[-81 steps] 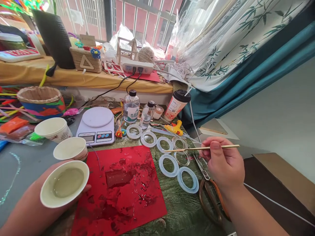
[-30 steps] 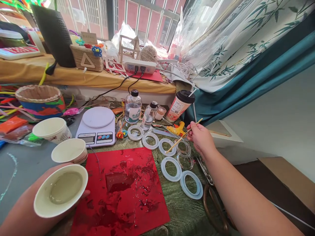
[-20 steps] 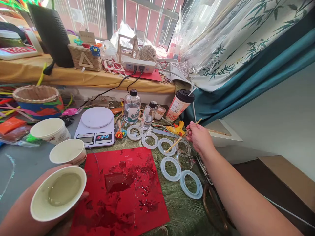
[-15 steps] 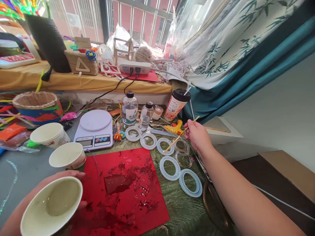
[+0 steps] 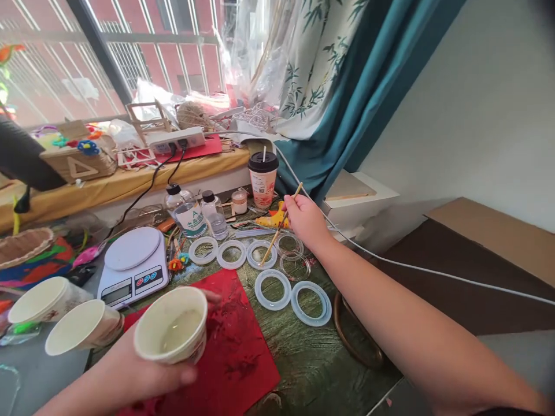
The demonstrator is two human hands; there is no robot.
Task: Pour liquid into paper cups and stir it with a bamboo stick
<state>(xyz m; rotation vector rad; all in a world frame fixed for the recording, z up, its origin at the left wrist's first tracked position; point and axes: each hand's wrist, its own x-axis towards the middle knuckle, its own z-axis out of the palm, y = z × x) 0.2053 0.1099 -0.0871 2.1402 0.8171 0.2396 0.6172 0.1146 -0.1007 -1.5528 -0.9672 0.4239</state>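
My left hand (image 5: 143,370) is wrapped round a paper cup (image 5: 171,323) with a little clear liquid in it, held above a wet-stained red sheet (image 5: 247,346). Between the fingers of my right hand (image 5: 306,222) is a thin wooden stick (image 5: 276,238), slanting down to the left. Its lower tip is at a ring-shaped silicone mould (image 5: 261,254); whether it touches, I cannot tell. Several more pale ring moulds lie round it, among them a bluish one (image 5: 273,289) and another (image 5: 311,304) nearer me. Two clear rings (image 5: 289,245) lie just below my right hand.
At the left stand a white kitchen scale (image 5: 133,260) and two paper cups (image 5: 80,326). Behind the moulds are two liquid bottles (image 5: 191,216), a yellow glue gun (image 5: 272,219) and a lidded drink cup (image 5: 262,179). A white cable (image 5: 390,263) runs behind my right arm.
The view has swung to the right. My left hand has brought the paper cup rightward over the red sheet, closer to the moulds. The stick stays at the same mould, now held more upright.
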